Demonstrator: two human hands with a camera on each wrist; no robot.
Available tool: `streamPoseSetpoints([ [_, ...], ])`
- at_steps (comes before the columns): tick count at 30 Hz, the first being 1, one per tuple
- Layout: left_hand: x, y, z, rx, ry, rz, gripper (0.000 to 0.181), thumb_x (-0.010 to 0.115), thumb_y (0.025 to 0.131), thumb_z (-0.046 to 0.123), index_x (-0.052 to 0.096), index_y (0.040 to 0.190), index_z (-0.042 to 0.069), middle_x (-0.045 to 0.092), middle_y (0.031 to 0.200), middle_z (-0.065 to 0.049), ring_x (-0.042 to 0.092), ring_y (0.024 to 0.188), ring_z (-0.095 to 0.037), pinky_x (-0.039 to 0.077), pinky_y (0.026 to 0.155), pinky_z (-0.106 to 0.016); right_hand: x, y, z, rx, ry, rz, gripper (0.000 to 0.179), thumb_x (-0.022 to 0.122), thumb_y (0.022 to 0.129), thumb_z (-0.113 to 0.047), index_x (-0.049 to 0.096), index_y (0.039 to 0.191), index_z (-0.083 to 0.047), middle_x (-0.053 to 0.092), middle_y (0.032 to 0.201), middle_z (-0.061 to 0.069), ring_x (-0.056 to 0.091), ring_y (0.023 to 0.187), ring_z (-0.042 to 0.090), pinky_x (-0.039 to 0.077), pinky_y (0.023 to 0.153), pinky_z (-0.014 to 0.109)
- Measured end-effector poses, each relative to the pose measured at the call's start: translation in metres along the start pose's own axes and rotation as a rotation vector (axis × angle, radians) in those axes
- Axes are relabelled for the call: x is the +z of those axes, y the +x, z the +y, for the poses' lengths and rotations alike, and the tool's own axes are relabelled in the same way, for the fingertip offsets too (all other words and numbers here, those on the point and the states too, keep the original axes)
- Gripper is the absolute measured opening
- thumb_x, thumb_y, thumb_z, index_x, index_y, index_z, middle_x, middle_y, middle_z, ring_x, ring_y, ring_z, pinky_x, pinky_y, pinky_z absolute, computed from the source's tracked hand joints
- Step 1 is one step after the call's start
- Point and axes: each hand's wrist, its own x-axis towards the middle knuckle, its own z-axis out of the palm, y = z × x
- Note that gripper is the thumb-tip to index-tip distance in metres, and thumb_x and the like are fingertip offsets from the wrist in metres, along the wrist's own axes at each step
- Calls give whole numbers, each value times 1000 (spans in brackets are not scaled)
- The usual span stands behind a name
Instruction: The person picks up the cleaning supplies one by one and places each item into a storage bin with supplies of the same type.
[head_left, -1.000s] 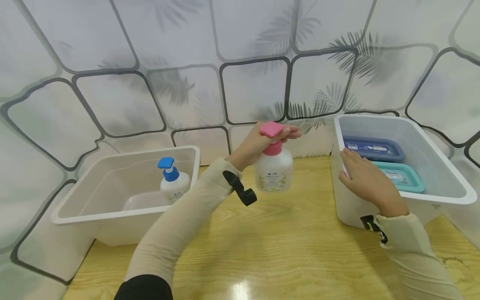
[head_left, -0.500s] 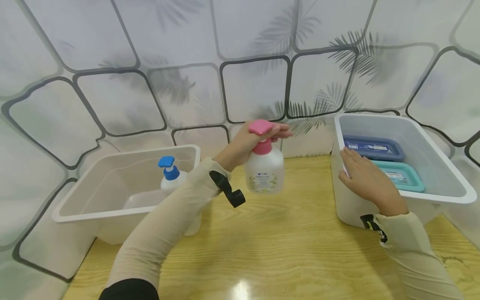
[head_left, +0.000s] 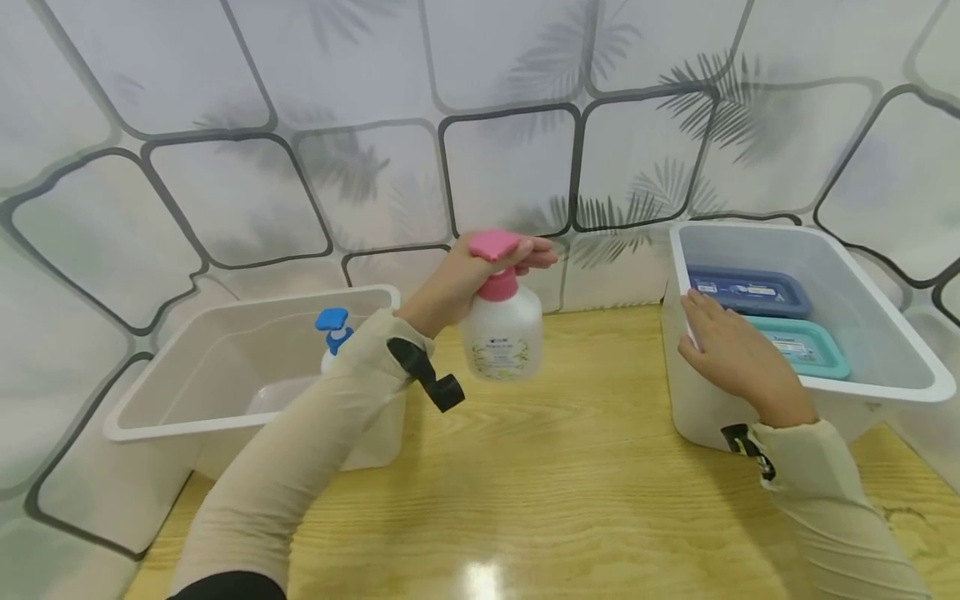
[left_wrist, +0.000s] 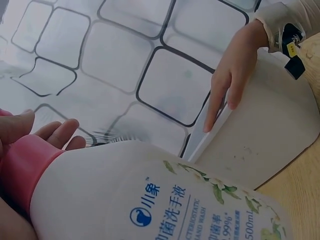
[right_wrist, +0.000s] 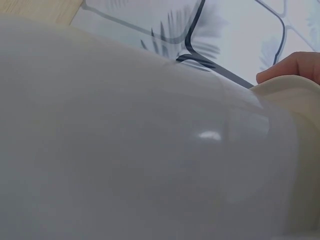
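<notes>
In the head view my left hand (head_left: 457, 279) grips a white hand wash bottle (head_left: 501, 337) round its pink pump neck. It hangs upright above the table, between the two bins. Its label, with green leaves and flowers, fills the lower part of the left wrist view (left_wrist: 165, 195). My right hand (head_left: 738, 354) holds the left rim of the right white bin (head_left: 885, 402), with thumb outside and fingers over the rim. Close up in the right wrist view are the bin's wall (right_wrist: 150, 140) and a fingertip (right_wrist: 287, 70) over its edge.
At the left stands another white bin (head_left: 217, 429). A bottle with a blue pump (head_left: 332, 319) sits in it, partly hidden by my left sleeve. Inside the right bin lie a dark blue pack (head_left: 750, 292) and a teal pack (head_left: 802, 346). A patterned wall (head_left: 510, 175) rises behind the wooden table (head_left: 540, 467).
My left hand has carried the pink-pump bottle leftward, toward the left bin. The left sleeve now covers more of the blue-pump bottle. My right hand has stayed on the rim.
</notes>
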Motion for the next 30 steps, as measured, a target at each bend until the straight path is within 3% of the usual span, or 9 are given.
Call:
streamPoseSetpoints([
  [5, -8, -6, 8, -35, -6, 22, 34, 50, 97, 17, 57, 127, 0, 63, 123, -15, 59, 117, -23, 44, 103, -32, -1, 0, -1, -7, -4, 5, 60, 39, 96, -19, 21, 141, 17, 21, 147, 36, 21, 136, 51, 19, 110, 61],
  [14, -17, -21, 17, -45, -34, 49, 35, 51, 97, 15, 56, 128, 0, 63, 123, -13, 59, 118, -23, 43, 104, -33, 0, 0, 1, -12, 8, 2, 61, 37, 97, -20, 20, 142, 17, 19, 148, 36, 20, 136, 51, 19, 110, 61],
  [20, -25, -32, 24, -70, -56, 112, 35, 54, 95, 15, 57, 127, 1, 67, 118, -9, 61, 113, -19, 41, 106, -34, 2, 0, 1, -12, 12, 2, 61, 37, 97, -21, 19, 142, 16, 19, 148, 36, 21, 136, 51, 20, 110, 61],
  [27, -38, -41, 30, -73, -80, 166, 36, 56, 94, 12, 56, 127, -1, 74, 100, 5, 65, 106, -13, 43, 104, -33, 0, -1, 1, -17, 14, 8, 61, 35, 98, -22, 19, 142, 17, 19, 148, 36, 20, 136, 51, 20, 110, 61],
  [30, -45, -46, 31, -66, -93, 177, 35, 57, 93, 13, 57, 126, 0, 74, 100, 4, 66, 104, -12, 42, 105, -34, -1, -1, 1, -20, 11, 13, 61, 35, 97, -21, 19, 142, 17, 20, 148, 36, 21, 136, 51, 20, 110, 61],
])
